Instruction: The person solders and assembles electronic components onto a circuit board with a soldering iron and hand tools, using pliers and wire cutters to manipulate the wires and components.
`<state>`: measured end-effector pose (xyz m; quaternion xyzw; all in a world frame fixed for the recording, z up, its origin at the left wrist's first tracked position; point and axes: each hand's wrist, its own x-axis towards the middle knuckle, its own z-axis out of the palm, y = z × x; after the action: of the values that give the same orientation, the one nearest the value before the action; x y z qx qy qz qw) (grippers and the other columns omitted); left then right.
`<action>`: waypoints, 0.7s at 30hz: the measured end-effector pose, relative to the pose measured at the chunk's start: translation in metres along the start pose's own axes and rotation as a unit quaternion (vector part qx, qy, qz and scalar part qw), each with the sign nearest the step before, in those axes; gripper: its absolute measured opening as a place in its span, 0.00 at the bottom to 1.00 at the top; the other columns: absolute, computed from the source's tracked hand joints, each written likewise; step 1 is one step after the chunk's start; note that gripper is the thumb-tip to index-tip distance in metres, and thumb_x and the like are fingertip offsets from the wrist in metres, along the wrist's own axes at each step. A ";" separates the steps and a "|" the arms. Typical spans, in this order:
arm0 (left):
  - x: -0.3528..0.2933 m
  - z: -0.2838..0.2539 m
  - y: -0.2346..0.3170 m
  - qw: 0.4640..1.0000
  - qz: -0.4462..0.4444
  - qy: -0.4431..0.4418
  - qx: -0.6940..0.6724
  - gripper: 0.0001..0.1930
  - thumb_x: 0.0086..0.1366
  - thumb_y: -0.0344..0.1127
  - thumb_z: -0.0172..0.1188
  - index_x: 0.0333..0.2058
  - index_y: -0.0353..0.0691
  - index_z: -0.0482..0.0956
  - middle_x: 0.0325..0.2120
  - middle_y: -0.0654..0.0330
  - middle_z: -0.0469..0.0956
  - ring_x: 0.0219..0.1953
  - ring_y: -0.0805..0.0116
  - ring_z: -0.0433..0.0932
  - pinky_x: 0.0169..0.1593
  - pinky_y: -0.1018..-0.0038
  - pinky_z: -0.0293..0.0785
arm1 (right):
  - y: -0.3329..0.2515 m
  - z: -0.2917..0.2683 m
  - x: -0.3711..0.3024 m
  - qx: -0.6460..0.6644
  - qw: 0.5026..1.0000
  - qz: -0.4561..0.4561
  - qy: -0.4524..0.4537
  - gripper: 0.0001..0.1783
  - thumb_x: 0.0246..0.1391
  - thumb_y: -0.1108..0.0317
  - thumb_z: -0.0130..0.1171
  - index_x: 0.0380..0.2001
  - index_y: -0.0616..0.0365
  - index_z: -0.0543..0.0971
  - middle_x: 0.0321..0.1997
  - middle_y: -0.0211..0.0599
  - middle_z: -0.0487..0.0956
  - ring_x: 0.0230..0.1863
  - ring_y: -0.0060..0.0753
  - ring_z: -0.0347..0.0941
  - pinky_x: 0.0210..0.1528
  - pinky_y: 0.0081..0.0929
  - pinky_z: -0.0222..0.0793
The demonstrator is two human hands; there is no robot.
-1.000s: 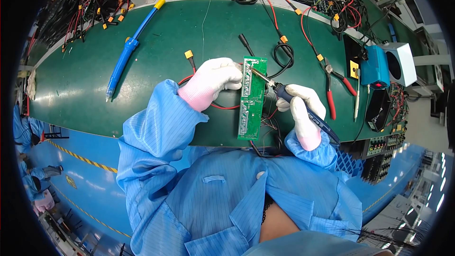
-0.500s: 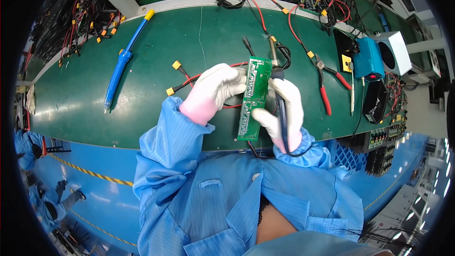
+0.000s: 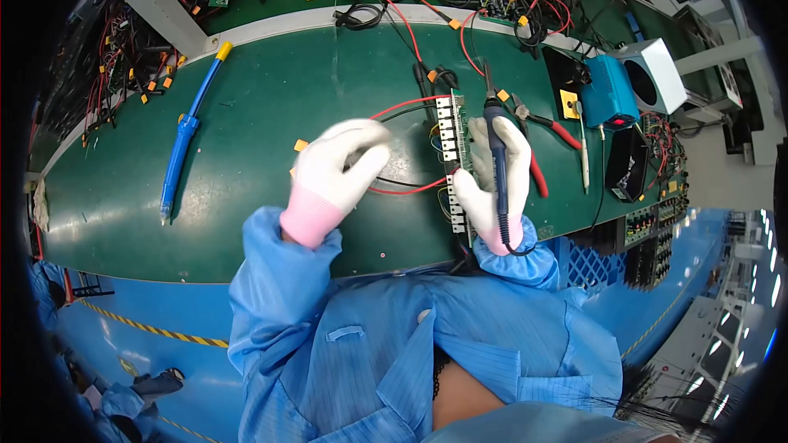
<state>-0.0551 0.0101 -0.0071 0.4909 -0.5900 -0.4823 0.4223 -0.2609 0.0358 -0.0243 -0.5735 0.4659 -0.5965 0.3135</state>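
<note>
My right hand (image 3: 515, 168), in a white glove with a pink cuff, grips a dark blue soldering iron (image 3: 499, 146) whose metal tip points away from me. The same hand's thumb and fingers also hold a long green circuit board (image 3: 460, 138). The board stands on edge, showing a row of white blocks on its left face. Red and black wires (image 3: 410, 189) run left from it. My left hand (image 3: 338, 172), gloved alike, hovers left of the board, fingers curved, thumb apart, with nothing seen in it. A yellow connector (image 3: 301, 145) lies just beyond it.
A blue solder sucker (image 3: 185, 135) lies on the green bench (image 3: 246, 164) at left. Red-handled cutters (image 3: 565, 133) and a thin pale tool (image 3: 584, 148) lie at right, near a blue box-shaped unit (image 3: 611, 92). Wire bundles (image 3: 525, 0) crowd the far side.
The board has turned on edge, so its white blocks now show. My left hand has drawn away from it to the left. The whole view has shifted somewhat.
</note>
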 end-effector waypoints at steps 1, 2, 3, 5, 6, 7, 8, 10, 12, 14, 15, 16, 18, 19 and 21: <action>-0.001 0.000 -0.001 0.905 0.156 0.089 0.386 0.17 0.54 0.32 0.59 0.45 0.41 0.76 0.48 0.56 0.75 0.42 0.61 0.76 0.41 0.75 0.73 | -0.001 -0.002 0.001 0.079 0.996 0.044 0.010 0.40 0.38 0.80 0.60 0.58 0.62 0.61 0.56 0.51 0.69 0.56 0.47 0.70 0.56 0.39 0.69; -0.003 0.002 0.000 0.906 0.156 0.090 0.384 0.17 0.54 0.32 0.59 0.45 0.41 0.76 0.48 0.56 0.75 0.42 0.61 0.76 0.41 0.75 0.73 | -0.001 -0.003 0.002 0.078 0.996 0.043 0.009 0.40 0.38 0.80 0.60 0.58 0.62 0.61 0.56 0.51 0.69 0.56 0.47 0.70 0.56 0.39 0.69; -0.005 0.005 0.003 0.888 0.175 0.128 0.405 0.17 0.53 0.32 0.60 0.44 0.42 0.77 0.47 0.58 0.75 0.40 0.62 0.76 0.40 0.75 0.73 | -0.002 -0.004 0.004 0.118 0.991 0.058 0.014 0.40 0.38 0.80 0.60 0.59 0.62 0.60 0.56 0.51 0.69 0.56 0.47 0.69 0.57 0.39 0.68; -0.014 0.011 0.014 0.844 0.206 0.205 0.450 0.18 0.50 0.33 0.61 0.43 0.44 0.78 0.44 0.60 0.77 0.36 0.63 0.76 0.37 0.75 0.72 | -0.007 -0.002 0.006 0.201 0.975 0.089 0.019 0.42 0.38 0.80 0.60 0.59 0.62 0.58 0.56 0.50 0.69 0.57 0.46 0.68 0.58 0.40 0.67; -0.016 0.014 0.017 0.819 0.222 0.242 0.470 0.18 0.49 0.33 0.61 0.42 0.45 0.79 0.42 0.62 0.78 0.35 0.64 0.76 0.36 0.76 0.71 | -0.008 -0.001 0.006 0.241 0.965 0.105 0.023 0.42 0.37 0.80 0.61 0.60 0.62 0.57 0.56 0.50 0.69 0.58 0.46 0.68 0.59 0.41 0.67; -0.016 0.019 0.016 0.861 0.236 0.222 0.392 0.17 0.50 0.33 0.61 0.41 0.44 0.79 0.39 0.62 0.78 0.32 0.64 0.76 0.35 0.75 0.72 | -0.009 0.001 0.004 0.242 0.964 0.106 0.017 0.42 0.37 0.80 0.61 0.60 0.62 0.57 0.56 0.50 0.69 0.58 0.46 0.68 0.59 0.41 0.67; -0.014 0.025 0.013 0.895 0.250 0.199 0.310 0.15 0.50 0.33 0.61 0.40 0.43 0.80 0.36 0.62 0.79 0.29 0.64 0.75 0.34 0.75 0.72 | -0.010 0.003 0.002 0.244 0.964 0.102 0.012 0.41 0.38 0.79 0.61 0.59 0.62 0.58 0.56 0.50 0.69 0.58 0.46 0.68 0.58 0.40 0.67; -0.003 0.032 0.013 0.945 0.176 0.155 0.229 0.13 0.52 0.31 0.61 0.38 0.41 0.81 0.34 0.62 0.80 0.27 0.66 0.75 0.33 0.76 0.71 | -0.011 0.012 -0.003 0.250 0.964 0.094 0.005 0.40 0.39 0.78 0.62 0.58 0.61 0.60 0.55 0.50 0.70 0.57 0.46 0.68 0.58 0.39 0.67; 0.002 0.029 0.005 0.978 0.098 0.106 0.149 0.11 0.54 0.30 0.60 0.37 0.40 0.81 0.33 0.62 0.80 0.25 0.68 0.74 0.32 0.77 0.71 | -0.008 0.017 -0.007 0.259 0.961 0.093 0.002 0.39 0.39 0.78 0.62 0.58 0.61 0.61 0.55 0.50 0.70 0.57 0.46 0.68 0.57 0.39 0.67; 0.004 0.022 -0.012 0.998 0.031 0.053 -0.004 0.10 0.56 0.28 0.59 0.38 0.37 0.80 0.32 0.61 0.80 0.25 0.71 0.74 0.31 0.78 0.70 | 0.001 0.017 -0.012 0.100 0.992 -0.009 -0.072 0.38 0.41 0.76 0.63 0.58 0.61 0.60 0.57 0.53 0.67 0.59 0.49 0.67 0.56 0.39 0.68; 0.004 0.019 -0.021 0.997 -0.002 0.024 -0.080 0.10 0.57 0.28 0.58 0.38 0.36 0.79 0.32 0.61 0.79 0.25 0.72 0.74 0.30 0.79 0.70 | 0.005 0.015 -0.015 0.018 0.993 -0.060 -0.104 0.37 0.42 0.75 0.63 0.58 0.61 0.60 0.58 0.55 0.65 0.60 0.50 0.66 0.56 0.40 0.68; 0.003 0.017 -0.027 0.987 -0.036 -0.005 -0.154 0.09 0.58 0.27 0.58 0.39 0.35 0.79 0.32 0.60 0.79 0.25 0.74 0.73 0.30 0.80 0.70 | 0.006 0.015 -0.017 -0.064 0.983 -0.110 -0.134 0.37 0.44 0.75 0.64 0.58 0.60 0.60 0.59 0.56 0.64 0.61 0.51 0.65 0.55 0.40 0.68; -0.002 0.008 -0.042 0.986 -0.054 -0.012 -0.158 0.09 0.58 0.26 0.57 0.39 0.34 0.78 0.32 0.60 0.79 0.26 0.74 0.73 0.30 0.81 0.70 | 0.003 0.019 -0.015 -0.056 0.981 -0.123 -0.138 0.34 0.45 0.74 0.63 0.56 0.61 0.61 0.57 0.56 0.66 0.58 0.50 0.67 0.54 0.39 0.69; -0.005 0.004 -0.049 0.982 -0.066 -0.013 -0.174 0.09 0.59 0.25 0.57 0.39 0.33 0.77 0.32 0.59 0.79 0.26 0.75 0.73 0.30 0.81 0.70 | -0.001 0.021 -0.011 -0.056 0.977 -0.142 -0.149 0.32 0.46 0.73 0.62 0.55 0.62 0.63 0.55 0.56 0.67 0.55 0.49 0.69 0.52 0.38 0.70; -0.010 -0.005 -0.059 0.974 -0.090 -0.015 -0.205 0.08 0.60 0.24 0.55 0.39 0.31 0.75 0.31 0.58 0.78 0.27 0.76 0.73 0.30 0.83 0.70 | -0.003 0.023 -0.006 -0.057 0.967 -0.180 -0.172 0.27 0.49 0.71 0.61 0.52 0.63 0.66 0.50 0.55 0.71 0.50 0.46 0.73 0.49 0.35 0.72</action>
<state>-0.0386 0.0166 -0.0643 0.4378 -0.4380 -0.6364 0.4597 -0.2368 0.0383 -0.0261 -0.7588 0.3273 -0.5082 0.2426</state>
